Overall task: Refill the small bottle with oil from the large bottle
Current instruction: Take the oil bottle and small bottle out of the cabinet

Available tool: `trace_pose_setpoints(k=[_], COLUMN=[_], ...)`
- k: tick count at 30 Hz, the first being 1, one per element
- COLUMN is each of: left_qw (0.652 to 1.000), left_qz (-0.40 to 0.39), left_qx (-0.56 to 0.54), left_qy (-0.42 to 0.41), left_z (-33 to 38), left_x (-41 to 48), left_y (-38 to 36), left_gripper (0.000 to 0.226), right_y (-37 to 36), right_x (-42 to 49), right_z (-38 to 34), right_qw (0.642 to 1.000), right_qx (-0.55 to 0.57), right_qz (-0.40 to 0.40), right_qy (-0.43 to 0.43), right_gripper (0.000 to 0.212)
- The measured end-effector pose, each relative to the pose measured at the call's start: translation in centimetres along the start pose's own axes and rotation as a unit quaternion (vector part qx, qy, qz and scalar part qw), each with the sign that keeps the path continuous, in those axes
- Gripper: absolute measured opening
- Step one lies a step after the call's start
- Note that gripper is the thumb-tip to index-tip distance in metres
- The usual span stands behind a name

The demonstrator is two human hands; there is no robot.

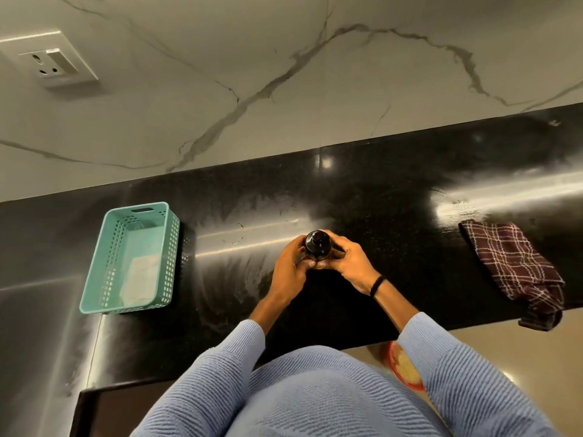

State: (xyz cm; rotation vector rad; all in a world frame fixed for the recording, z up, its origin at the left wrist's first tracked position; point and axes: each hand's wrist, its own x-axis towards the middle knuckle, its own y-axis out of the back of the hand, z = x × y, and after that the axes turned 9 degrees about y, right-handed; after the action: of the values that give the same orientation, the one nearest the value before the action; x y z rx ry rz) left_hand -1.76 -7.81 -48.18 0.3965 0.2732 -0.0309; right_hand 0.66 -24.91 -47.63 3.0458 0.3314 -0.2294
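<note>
Both hands are wrapped round one small bottle (317, 246). The left hand (288, 266) curls its fingers about the bottle's left side and the right hand (350, 263) grasps the right side. The bottle is dark with a black top and stands upright, near the middle of the glossy black counter (378, 216). Fingers cover its body, so no label or writing can be read. One black wristband (377, 286) circles the right wrist, and two pale blue ribbed sleeves (233, 351) reach back toward the camera. Well to the left on the counter sits one teal perforated basket (173, 260) with a single white folded sheet (142, 279) lying in it. Well to the right, one maroon checked cloth (514, 269) lies crumpled at the counter's front edge. Below that edge, beside the right sleeve, shows part of one red-rimmed round thing (405, 370); what it is cannot be told. Behind the counter rises a veined marble wall (284, 42) carrying one white socket plate (52, 63), whose markings are too small to read.
</note>
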Motion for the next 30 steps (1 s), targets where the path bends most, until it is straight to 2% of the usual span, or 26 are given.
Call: trace_pose_setpoints(k=[24, 30], left_qw=[0.998, 0.999], left_qz=[-0.045, -0.03], left_qx=[0.043, 0.013], left_qy=[-0.009, 0.022], left_z=[-0.4, 1.5], left_x=[0.6, -0.3], left_y=[-1.6, 0.2], left_gripper=[0.061, 0.074], right_y=[1.7, 2.3], right_x=[-0.9, -1.0], right_z=[1.4, -0.2], right_qw=[1.0, 0.992], right_qx=[-0.016, -0.104], right_qz=[0.002, -0.02], right_qy=[-0.013, -0.075], right_gripper=[0.075, 0.099])
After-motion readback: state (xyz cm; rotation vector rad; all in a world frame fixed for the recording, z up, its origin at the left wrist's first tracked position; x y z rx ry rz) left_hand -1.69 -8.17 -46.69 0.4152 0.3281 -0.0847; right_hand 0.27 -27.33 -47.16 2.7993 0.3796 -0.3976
